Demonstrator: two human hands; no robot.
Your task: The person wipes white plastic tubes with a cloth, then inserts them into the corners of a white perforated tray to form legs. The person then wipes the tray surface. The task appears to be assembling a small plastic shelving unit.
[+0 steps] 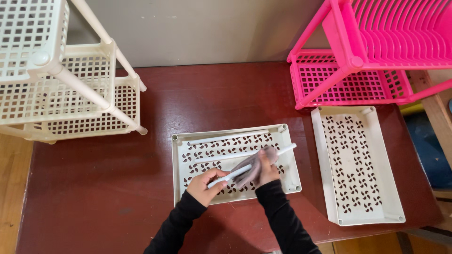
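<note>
My left hand [203, 185] grips the near end of a white plastic rod [285, 149] that slants up to the right over a cream perforated tray [181, 178]. Around the middle of that rod my right hand [267, 170] presses a grey cloth [249, 167]. Two more white rods [221, 138] lie inside the tray, further from me. Both arms wear black sleeves.
A second cream tray [372, 141] lies to the right on the dark red table [94, 188]. A cream shelf rack [61, 75] stands at the back left and a pink rack [367, 56] at the back right. The table's near edge runs below my arms.
</note>
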